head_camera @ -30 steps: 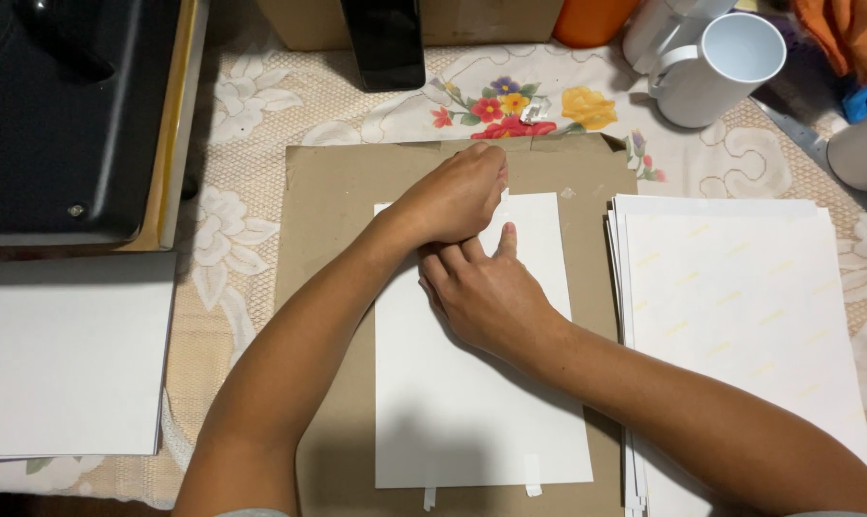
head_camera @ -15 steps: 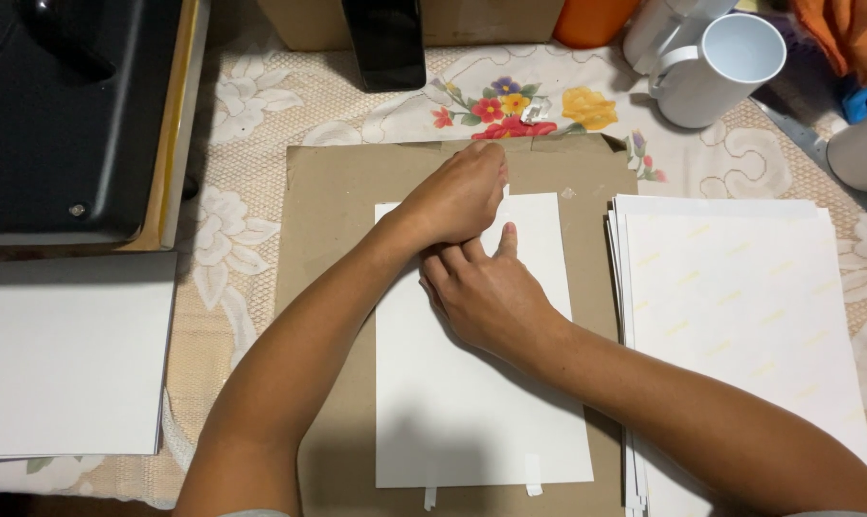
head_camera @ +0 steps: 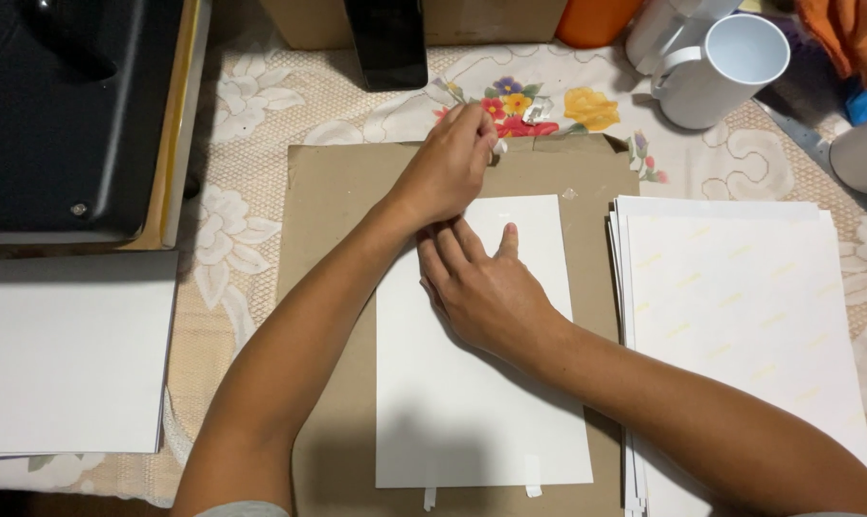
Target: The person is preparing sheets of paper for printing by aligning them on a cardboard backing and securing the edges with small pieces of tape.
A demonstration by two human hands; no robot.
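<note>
White paper fills the nearest part of my view: a single white sheet (head_camera: 481, 383) lies flat on a brown cardboard mat (head_camera: 333, 287), with two small strips of tape poking out from under its near edge. Both forearms reach in from the bottom of the frame and cross over this sheet.

My right hand (head_camera: 486, 292) rests palm down on the upper middle of the sheet, fingers spread flat and pressing it against the cardboard; it grips nothing. Just beyond it, my left hand (head_camera: 448, 168) sits at the sheet's far edge, near the top of the cardboard. Its fingers are curled and pinched together on a small pale scrap, which looks like a bit of tape (head_camera: 498, 146); I cannot tell exactly what it is.

To the right of the cardboard, just beside it, lies a stack of white sheets (head_camera: 740, 325) with faint yellowish marks. To the left, well apart, sits another pile of plain white paper (head_camera: 69, 349) at the table's near edge.

Everything stands on a cream lace tablecloth (head_camera: 242, 220) with a flower print. Farther back, on the left, is a large black machine (head_camera: 69, 105) on a wooden board. At the far edge stand a black upright object (head_camera: 385, 43), an orange container (head_camera: 596, 14) and a white mug (head_camera: 725, 67) on the right.
</note>
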